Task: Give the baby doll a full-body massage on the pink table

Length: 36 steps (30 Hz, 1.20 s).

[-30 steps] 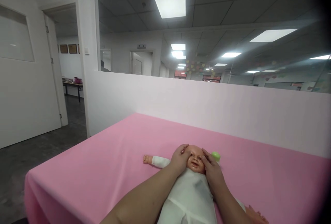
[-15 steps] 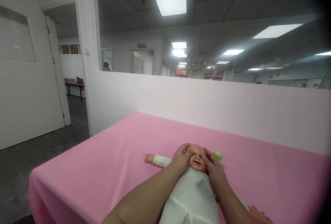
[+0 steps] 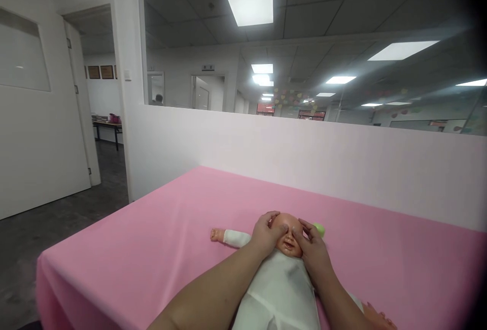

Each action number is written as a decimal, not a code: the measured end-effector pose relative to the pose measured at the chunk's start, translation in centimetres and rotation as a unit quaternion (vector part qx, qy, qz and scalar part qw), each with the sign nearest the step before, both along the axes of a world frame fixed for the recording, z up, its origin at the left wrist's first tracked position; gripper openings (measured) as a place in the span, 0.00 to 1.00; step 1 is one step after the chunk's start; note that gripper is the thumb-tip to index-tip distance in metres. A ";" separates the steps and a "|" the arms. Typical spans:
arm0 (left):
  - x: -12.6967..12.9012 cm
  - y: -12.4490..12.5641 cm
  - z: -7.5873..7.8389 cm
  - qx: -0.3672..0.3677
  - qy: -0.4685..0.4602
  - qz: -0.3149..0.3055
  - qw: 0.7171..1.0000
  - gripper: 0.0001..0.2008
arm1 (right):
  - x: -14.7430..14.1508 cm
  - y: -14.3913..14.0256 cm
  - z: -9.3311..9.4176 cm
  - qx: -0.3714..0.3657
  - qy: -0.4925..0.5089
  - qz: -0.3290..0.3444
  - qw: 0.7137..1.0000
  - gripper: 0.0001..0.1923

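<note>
A baby doll (image 3: 279, 289) in a white cloth suit lies on its back on the pink-covered table. My left hand (image 3: 267, 231) cups the left side of its head, with the thumb pressed near the inner corner of one eye. On the opposite side my right hand (image 3: 312, 246) holds the head the same way, its thumb by the other eye. Both thumbs partly cover the doll's eyes. One doll arm stretches out to the left; the other shows beyond my right forearm. Just behind my right hand is a small light-green object (image 3: 319, 228), partly hidden.
The pink tablecloth (image 3: 152, 228) hangs over the table's left edge. A white half wall (image 3: 304, 152) with a glass panel above borders the far side. At left, a white door (image 3: 41, 132) stands open beside a doorway, with a table in the room beyond.
Both thumbs have slid inward over the doll's face, from the sides of the eyes toward the nose. The fingers stay around the head. The view has shifted slightly.
</note>
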<state>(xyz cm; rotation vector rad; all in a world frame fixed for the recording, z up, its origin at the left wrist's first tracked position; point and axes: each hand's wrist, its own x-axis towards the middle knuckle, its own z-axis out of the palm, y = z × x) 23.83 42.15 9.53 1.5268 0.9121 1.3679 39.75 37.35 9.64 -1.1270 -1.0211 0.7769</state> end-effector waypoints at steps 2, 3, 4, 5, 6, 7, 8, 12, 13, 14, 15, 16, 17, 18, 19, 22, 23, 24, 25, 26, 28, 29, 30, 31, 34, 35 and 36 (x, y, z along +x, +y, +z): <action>0.0 0.0 0.0 -0.005 0.003 -0.002 1.000 0.27 | 0.0 -0.1 0.1 -0.006 -0.006 0.000 1.000 0.34; 0.0 0.0 0.0 -0.007 0.003 -0.005 1.000 0.27 | 0.0 -0.1 0.0 -0.009 -0.007 0.001 1.000 0.33; 0.0 0.1 0.0 -0.010 0.001 -0.007 1.000 0.27 | 0.0 -0.1 0.0 -0.010 -0.008 0.002 1.000 0.33; 0.0 0.1 0.0 -0.015 -0.001 -0.010 1.000 0.27 | 0.1 -0.1 -0.1 -0.013 -0.008 0.001 1.000 0.33; 0.0 0.2 0.0 -0.020 -0.004 -0.014 1.000 0.28 | 0.1 0.0 -0.3 -0.016 -0.006 -0.001 1.000 0.33; 0.0 0.2 -0.1 -0.025 -0.007 -0.018 0.999 0.28 | 0.2 0.0 -0.4 -0.019 -0.001 -0.002 1.000 0.34; 0.1 0.3 -0.2 -0.030 -0.010 -0.022 0.999 0.28 | 0.2 0.1 -0.5 -0.024 0.005 -0.003 1.000 0.35; 0.2 0.7 -0.8 -0.039 -0.013 -0.030 0.999 0.29 | 0.3 0.1 -0.5 -0.035 0.039 0.015 0.999 0.37; 0.2 0.8 -1.0 -0.040 -0.012 -0.029 0.999 0.29 | 0.3 0.1 -0.5 -0.038 0.046 0.018 0.998 0.37; 0.2 0.9 -1.1 -0.039 -0.011 -0.028 0.999 0.29 | 0.3 0.1 -0.5 -0.041 0.051 0.019 0.998 0.38; 0.1 0.9 -1.2 -0.036 -0.009 -0.028 0.999 0.30 | 0.3 0.1 -0.5 -0.045 0.056 0.019 0.997 0.38; 0.1 0.9 -1.3 -0.035 -0.010 -0.028 0.999 0.30 | 0.2 0.1 -0.5 -0.045 0.061 0.021 0.997 0.38; 0.0 0.9 -1.3 -0.034 -0.011 -0.031 0.999 0.30 | 0.3 0.1 -0.5 -0.044 0.065 0.023 0.997 0.38; 0.0 0.8 -1.2 -0.035 -0.014 -0.034 0.999 0.30 | 0.3 0.1 -0.6 -0.041 0.068 0.023 0.997 0.38; -0.1 0.8 -1.1 -0.039 -0.017 -0.034 0.999 0.30 | 0.3 0.2 -0.7 -0.037 0.068 0.024 0.997 0.37; -0.2 0.6 -0.9 -0.067 -0.033 -0.038 0.996 0.30 | 0.5 0.2 -0.9 -0.029 0.080 0.034 0.996 0.35; -0.3 0.5 -0.8 -0.079 -0.040 -0.041 0.995 0.31 | 0.6 0.2 -1.0 -0.032 0.095 0.046 0.994 0.36; -0.3 0.5 -0.7 -0.089 -0.048 -0.047 0.994 0.31 | 0.6 0.2 -1.1 -0.038 0.112 0.060 0.991 0.36; -0.3 0.5 -0.7 -0.096 -0.057 -0.054 0.992 0.32 | 0.7 0.2 -1.2 -0.043 0.128 0.074 0.988 0.36; -0.3 0.5 -0.8 -0.101 -0.066 -0.060 0.991 0.33 | 0.8 0.2 -1.3 -0.048 0.139 0.084 0.986 0.37; -0.3 0.7 -0.9 -0.107 -0.087 -0.069 0.988 0.33 | 0.9 0.3 -1.5 -0.047 0.139 0.091 0.985 0.37; -0.3 0.8 -0.9 -0.108 -0.097 -0.073 0.987 0.34 | 1.0 0.3 -1.6 -0.041 0.130 0.089 0.987 0.36; -0.3 0.9 -0.9 -0.108 -0.106 -0.077 0.985 0.33 | 1.0 0.4 -1.7 -0.037 0.118 0.087 0.988 0.36; -0.3 0.9 -1.0 -0.106 -0.111 -0.078 0.985 0.33 | 1.0 0.4 -1.7 -0.033 0.105 0.087 0.990 0.36; -0.4 0.9 -0.8 -0.086 -0.085 -0.075 0.990 0.31 | 0.8 0.2 -1.2 -0.019 0.075 0.078 0.994 0.35; -0.5 0.8 -0.7 -0.074 -0.066 -0.071 0.993 0.31 | 0.7 0.1 -0.9 -0.014 0.072 0.073 0.995 0.35; -0.6 0.7 -0.6 -0.061 -0.046 -0.066 0.995 0.31 | 0.5 -0.1 -0.6 -0.008 0.072 0.067 0.995 0.35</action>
